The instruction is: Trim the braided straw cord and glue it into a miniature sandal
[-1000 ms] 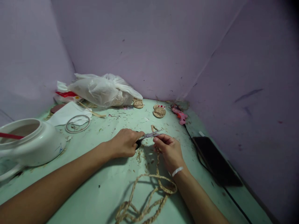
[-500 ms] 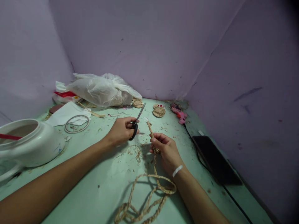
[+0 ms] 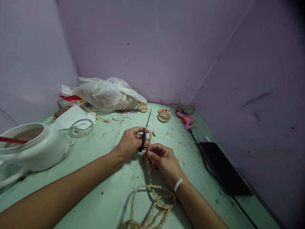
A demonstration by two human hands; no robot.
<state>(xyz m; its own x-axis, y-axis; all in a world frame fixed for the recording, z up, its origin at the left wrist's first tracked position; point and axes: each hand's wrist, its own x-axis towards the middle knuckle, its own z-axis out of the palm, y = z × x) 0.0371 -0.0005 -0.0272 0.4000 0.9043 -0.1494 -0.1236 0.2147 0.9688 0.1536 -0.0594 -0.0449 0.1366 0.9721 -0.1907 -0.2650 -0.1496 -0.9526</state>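
Observation:
Black-handled scissors (image 3: 143,140) are gripped in my left hand (image 3: 131,141), their blades pointing up and away from me. Close beside it, my right hand (image 3: 164,159) pinches a braided straw cord (image 3: 150,171) between thumb and fingers. The cord's short upper end stands up above the fingertips, just right of the scissors' handle. From my right hand the cord runs down toward me into loose loops on the table. Whether the left fingertips touch the cord, I cannot tell.
Woven round pieces (image 3: 164,115) and a pink glue gun (image 3: 185,121) lie at the back. A plastic bag (image 3: 107,95), a metal ring (image 3: 81,128) and a white pot (image 3: 45,149) are on the left. A black phone (image 3: 224,168) and a cable lie right. Straw scraps dot the green table (image 3: 114,190).
My hands have come closer together. The left, with the scissors, moved right and nearer to me; the right moved slightly left and nearer with the cord. The scissors' blades now point more upright.

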